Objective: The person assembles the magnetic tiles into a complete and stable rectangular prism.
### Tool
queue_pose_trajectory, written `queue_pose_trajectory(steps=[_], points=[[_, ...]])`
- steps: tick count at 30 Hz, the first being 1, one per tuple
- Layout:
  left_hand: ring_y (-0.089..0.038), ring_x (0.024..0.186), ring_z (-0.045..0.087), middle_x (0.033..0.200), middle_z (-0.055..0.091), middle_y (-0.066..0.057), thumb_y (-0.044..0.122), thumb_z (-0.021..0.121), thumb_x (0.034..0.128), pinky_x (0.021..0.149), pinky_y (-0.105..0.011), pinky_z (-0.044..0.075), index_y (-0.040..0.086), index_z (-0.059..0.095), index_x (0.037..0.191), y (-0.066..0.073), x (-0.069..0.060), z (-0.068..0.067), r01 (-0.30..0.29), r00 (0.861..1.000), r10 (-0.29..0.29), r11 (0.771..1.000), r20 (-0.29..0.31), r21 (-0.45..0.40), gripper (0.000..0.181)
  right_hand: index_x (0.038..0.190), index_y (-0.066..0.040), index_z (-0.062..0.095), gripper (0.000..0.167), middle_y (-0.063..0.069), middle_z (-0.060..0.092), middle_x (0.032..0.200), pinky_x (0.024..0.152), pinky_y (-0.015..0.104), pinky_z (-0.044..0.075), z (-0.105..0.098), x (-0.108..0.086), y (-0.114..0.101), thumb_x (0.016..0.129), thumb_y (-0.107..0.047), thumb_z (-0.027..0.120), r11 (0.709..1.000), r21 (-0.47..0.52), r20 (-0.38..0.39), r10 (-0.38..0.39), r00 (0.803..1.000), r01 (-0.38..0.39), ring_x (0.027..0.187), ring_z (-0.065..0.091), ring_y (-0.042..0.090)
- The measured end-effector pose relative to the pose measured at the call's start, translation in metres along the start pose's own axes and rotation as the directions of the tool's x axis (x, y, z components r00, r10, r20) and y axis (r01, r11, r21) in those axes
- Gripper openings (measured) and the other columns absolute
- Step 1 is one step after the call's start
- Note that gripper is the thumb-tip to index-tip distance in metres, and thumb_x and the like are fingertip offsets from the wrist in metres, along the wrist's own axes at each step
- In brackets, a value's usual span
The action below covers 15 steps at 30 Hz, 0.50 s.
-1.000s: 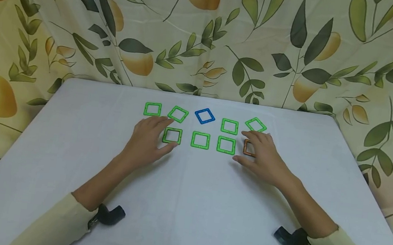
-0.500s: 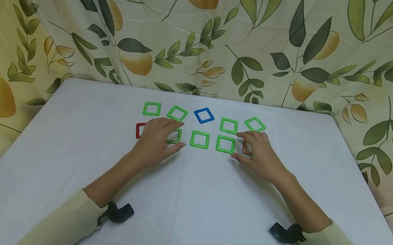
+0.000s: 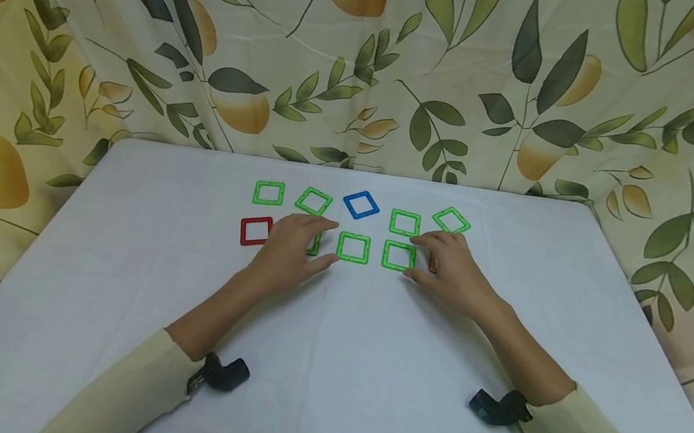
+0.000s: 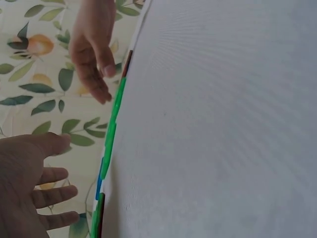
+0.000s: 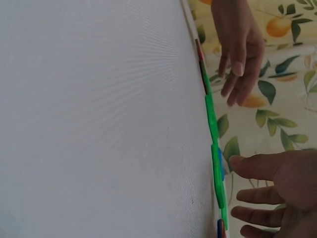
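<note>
Square magnetic tile frames lie flat in two rows. My left hand (image 3: 289, 251) hovers over the front row with fingers spread, partly covering a green frame (image 3: 315, 244); a red frame (image 3: 255, 231) lies to its left. A front-row green frame (image 3: 352, 259) lies just right of its fingertips. My right hand (image 3: 455, 273) hovers over a mostly hidden brown frame (image 3: 434, 263), its thumb tip overlapping another green frame (image 3: 400, 245). Both wrist views show the fingers above the table, with nothing between the fingers and thumb of the left hand (image 4: 22, 183) or right hand (image 5: 297, 188).
The back row holds a blue frame (image 3: 361, 205) between green frames, including a left-end one (image 3: 268, 193) and a right-end one (image 3: 451, 220). They lie on a white-covered table (image 3: 329, 359). A leaf-and-fruit patterned cloth (image 3: 357, 131) hangs behind.
My left hand has moved right along the front row, uncovering the red frame. My right hand has shifted slightly left, toward it. The frames appear to stay in place.
</note>
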<state>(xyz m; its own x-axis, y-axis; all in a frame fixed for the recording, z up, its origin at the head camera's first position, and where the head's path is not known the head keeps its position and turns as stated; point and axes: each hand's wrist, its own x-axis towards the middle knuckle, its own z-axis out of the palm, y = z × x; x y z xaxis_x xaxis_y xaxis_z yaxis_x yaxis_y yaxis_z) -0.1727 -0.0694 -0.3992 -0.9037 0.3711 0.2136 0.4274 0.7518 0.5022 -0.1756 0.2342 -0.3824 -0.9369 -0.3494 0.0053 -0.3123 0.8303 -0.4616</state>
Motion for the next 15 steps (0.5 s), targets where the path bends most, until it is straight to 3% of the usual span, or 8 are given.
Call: queue_pose_trajectory(steps=[15], points=[[-0.029, 0.141, 0.046, 0.145, 0.062, -0.007, 0.027, 0.079, 0.0954, 0.119, -0.052, 0.030, 0.014, 0.066, 0.143, 0.007, 0.015, 0.011, 0.027, 0.999, -0.026, 0.999, 0.031, -0.024, 0.052, 0.138, 0.000, 0.066, 0.051, 0.021, 0.058, 0.140, 0.085, 0.044, 0.039, 0.005, 0.007, 0.001, 0.092, -0.016, 0.081, 1.000, 0.005, -0.002, -0.002, 1.000, 0.002, 0.112, 0.041, 0.034]])
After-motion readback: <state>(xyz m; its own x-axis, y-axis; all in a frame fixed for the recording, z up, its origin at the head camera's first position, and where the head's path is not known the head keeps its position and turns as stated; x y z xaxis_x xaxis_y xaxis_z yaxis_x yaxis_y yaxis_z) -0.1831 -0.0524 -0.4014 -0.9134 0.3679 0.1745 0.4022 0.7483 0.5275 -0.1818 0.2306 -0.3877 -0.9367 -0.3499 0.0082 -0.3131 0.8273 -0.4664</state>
